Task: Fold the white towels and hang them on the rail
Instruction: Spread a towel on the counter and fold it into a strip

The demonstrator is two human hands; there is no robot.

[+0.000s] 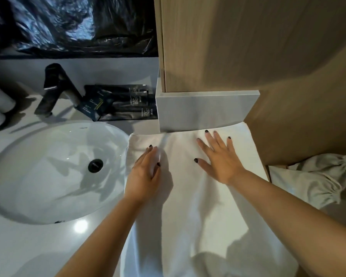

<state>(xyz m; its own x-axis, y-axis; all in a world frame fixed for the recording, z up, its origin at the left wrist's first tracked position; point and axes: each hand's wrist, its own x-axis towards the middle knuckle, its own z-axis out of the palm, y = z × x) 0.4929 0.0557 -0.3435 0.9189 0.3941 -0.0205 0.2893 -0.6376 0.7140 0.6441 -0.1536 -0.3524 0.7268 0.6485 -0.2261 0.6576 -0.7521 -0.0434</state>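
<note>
A white towel (198, 196) lies spread on the table (38, 246), at 3 o'clock from the sink (48, 172). The left hand (146, 172) and right hand (220, 156) both rest flat on its far end, fingers straight.

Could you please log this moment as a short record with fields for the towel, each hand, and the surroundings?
towel: white towel spread flat on the counter, right of the sink
left hand: left hand flat on the towel's left part, fingers straight
right hand: right hand flat, fingers spread, near the far edge
behind sink: black faucet, dark packets
right side: grey drawstring bag
rail: not in view
</note>
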